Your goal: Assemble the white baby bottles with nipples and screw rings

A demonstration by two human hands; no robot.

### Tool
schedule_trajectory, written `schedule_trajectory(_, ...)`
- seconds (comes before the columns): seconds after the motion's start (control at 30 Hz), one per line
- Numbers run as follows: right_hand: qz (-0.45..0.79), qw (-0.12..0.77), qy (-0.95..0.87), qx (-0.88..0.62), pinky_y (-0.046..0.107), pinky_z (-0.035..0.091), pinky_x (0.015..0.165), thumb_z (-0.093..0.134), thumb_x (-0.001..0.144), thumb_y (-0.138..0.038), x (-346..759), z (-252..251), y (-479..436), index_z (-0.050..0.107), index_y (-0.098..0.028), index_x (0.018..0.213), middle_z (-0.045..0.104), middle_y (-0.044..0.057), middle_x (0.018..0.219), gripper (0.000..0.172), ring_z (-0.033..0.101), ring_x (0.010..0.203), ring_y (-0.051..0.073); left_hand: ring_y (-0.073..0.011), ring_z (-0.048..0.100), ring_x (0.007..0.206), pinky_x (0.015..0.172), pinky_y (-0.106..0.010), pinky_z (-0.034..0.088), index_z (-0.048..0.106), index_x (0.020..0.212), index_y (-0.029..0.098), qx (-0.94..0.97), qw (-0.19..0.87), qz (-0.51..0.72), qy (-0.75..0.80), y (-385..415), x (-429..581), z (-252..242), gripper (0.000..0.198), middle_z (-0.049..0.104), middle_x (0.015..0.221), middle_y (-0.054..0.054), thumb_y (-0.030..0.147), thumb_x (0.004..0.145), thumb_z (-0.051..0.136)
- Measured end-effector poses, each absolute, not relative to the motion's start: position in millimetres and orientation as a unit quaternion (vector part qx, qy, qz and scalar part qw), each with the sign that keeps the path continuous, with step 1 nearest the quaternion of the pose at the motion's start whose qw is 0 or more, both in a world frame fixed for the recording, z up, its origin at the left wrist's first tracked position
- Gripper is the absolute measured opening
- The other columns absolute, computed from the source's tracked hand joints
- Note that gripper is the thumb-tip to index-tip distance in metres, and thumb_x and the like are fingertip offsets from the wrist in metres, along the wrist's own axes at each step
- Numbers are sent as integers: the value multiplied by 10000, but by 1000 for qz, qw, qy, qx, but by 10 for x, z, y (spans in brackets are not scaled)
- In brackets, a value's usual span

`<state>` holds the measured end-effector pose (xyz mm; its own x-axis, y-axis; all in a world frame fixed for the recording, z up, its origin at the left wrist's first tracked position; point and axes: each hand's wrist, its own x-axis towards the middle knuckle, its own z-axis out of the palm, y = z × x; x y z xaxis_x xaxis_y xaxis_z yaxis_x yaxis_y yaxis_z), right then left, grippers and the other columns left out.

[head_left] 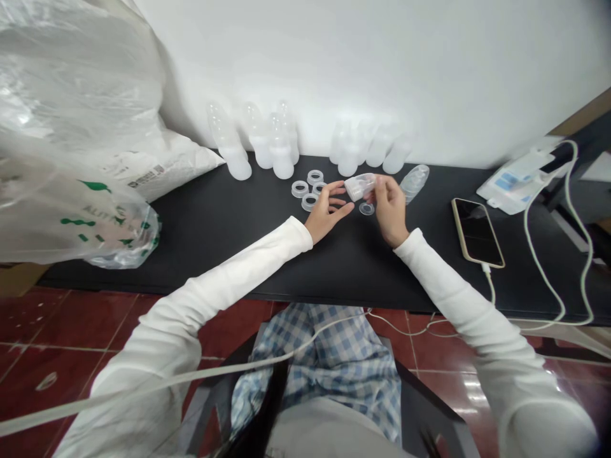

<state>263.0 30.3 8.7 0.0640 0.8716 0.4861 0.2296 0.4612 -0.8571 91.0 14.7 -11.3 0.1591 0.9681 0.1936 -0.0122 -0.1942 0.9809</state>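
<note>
My right hand (390, 210) pinches a clear, dome-shaped plastic bottle cap (360, 186) by its rounded end. The cap lies tilted on its side above the table, its wide rim toward my left hand (328, 213). That hand is open, fingers spread around the rim side; whether a fingertip touches it I cannot tell. Below the cap, a flat clear disc (366, 208) lies on the black table. Several translucent screw rings (310, 202) lie just left of my left fingers. Another clear cap (415, 180) rests on its side behind my right hand.
Along the wall stand several white bottles with clear domed caps (281, 152) and several milky bottles (348, 156). Large plastic bags (81, 140) fill the left side. On the right are a phone (477, 232), a white pouch-like pack (518, 181) and a looping cable (529, 229).
</note>
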Motion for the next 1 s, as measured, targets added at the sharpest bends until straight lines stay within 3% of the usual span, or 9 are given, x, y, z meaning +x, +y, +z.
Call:
schedule_trajectory(0.13, 386, 594, -573, -412, 271, 486, 584, 545, 873, -774, 2560, 46, 275, 572, -255, 899, 559, -41, 664, 521, 539, 581, 115, -201, 653, 1132, 887, -317, 550, 409, 1454, 308, 666, 406, 516, 355, 126, 869, -111, 671, 513, 1502, -118, 516, 886, 698)
schedule_trajectory(0.3, 321, 595, -613, -409, 331, 523, 608, 476, 921, -757, 2565, 120, 196, 591, -274, 962, 573, -9, 736, 499, 537, 613, 148, -189, 679, 1048, 853, -319, 562, 408, 1451, 275, 720, 331, 524, 312, 91, 842, -75, 621, 614, 1379, -121, 541, 934, 626)
schedule_trajectory(0.5, 211, 558, -690, -410, 422, 584, 774, 426, 963, -718, 2599, 202, 110, 535, -265, 1071, 636, 54, 913, 478, 639, 795, 200, -169, 704, 973, 825, -299, 562, 440, 1391, 201, 740, 320, 507, 304, 113, 841, -121, 532, 690, 1249, -129, 499, 973, 579)
schedule_trajectory(0.73, 326, 549, -673, -374, 329, 515, 557, 474, 945, -723, 2582, 115, 124, 424, -303, 1134, 570, -44, 686, 463, 563, 575, 152, -153, 704, 943, 790, -288, 564, 464, 1414, 223, 745, 269, 532, 299, 111, 846, -123, 479, 669, 1252, -117, 451, 1002, 549)
schedule_trajectory(0.87, 395, 546, -641, -367, 288, 438, 493, 484, 942, -717, 2530, 107, 122, 441, -311, 1106, 576, -55, 678, 440, 499, 516, 127, -141, 679, 954, 756, -270, 551, 584, 1196, 217, 723, 202, 576, 325, 103, 819, -81, 310, 652, 1194, -97, 443, 984, 592)
schedule_trajectory(1.0, 472, 538, -596, -364, 261, 404, 455, 503, 899, -763, 2489, 124, 117, 450, -301, 1051, 549, -70, 663, 489, 495, 490, 113, -130, 675, 912, 758, -255, 540, 654, 992, 198, 762, 152, 548, 311, 100, 793, -26, 214, 713, 975, -48, 389, 1011, 560)
